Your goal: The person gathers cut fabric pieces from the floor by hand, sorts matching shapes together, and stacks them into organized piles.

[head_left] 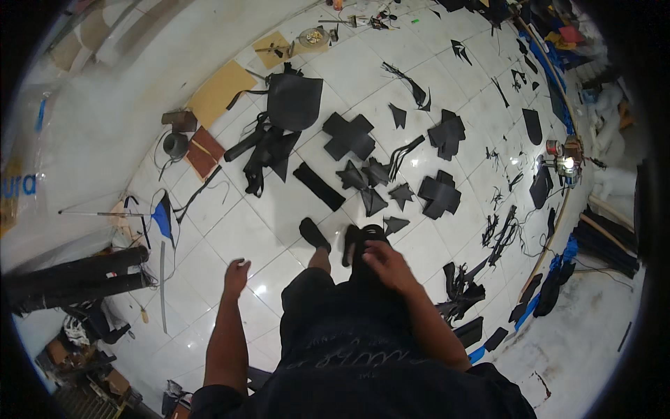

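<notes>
My left hand (237,277) hangs over the tiled floor at my left side. Its fingers are loosely bent and apart, with nothing seen in them. In front of my right thigh is my right hand (389,265), its fingers bent at a dark black item (368,260) that blends with my shorts and right foot. The kind of that item cannot be made out. Ahead of my feet lie a black rectangular strip (319,186), several small pointed black pieces (354,174) and black cross-shaped pieces (349,137), one of them layered (439,194).
A black flap-shaped piece (294,102) lies beside straps at the far left, near a tan board (222,92). Black scraps (501,234) litter the right side. Dark rolls (77,279) lie at left. A lit machine (569,162) stands at right.
</notes>
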Demonstrator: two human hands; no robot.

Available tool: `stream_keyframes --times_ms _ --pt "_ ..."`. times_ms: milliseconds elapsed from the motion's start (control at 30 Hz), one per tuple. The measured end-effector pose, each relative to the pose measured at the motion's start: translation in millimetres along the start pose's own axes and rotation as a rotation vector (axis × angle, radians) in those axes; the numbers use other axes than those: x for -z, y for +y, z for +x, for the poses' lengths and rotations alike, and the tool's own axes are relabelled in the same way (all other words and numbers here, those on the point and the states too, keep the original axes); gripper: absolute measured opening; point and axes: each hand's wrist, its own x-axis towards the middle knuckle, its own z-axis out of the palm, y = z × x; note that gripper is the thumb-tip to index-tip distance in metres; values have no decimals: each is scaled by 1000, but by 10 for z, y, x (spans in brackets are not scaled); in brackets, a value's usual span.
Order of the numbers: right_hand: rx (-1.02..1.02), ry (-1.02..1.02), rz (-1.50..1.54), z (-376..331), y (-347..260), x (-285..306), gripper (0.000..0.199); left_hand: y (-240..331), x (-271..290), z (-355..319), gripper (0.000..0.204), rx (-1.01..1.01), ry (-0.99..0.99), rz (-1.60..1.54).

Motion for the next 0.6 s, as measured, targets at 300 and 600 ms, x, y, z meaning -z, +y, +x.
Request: stream_keyframes --times_ms 300,600 --pt "-231 -284 240 2177 -143 -868 34 1362 -383 2015 43 -88 -129 -42" --pt "-491 -342 758 3981 719 -1444 41 2235 -2141 5173 30 -485 -404 354"
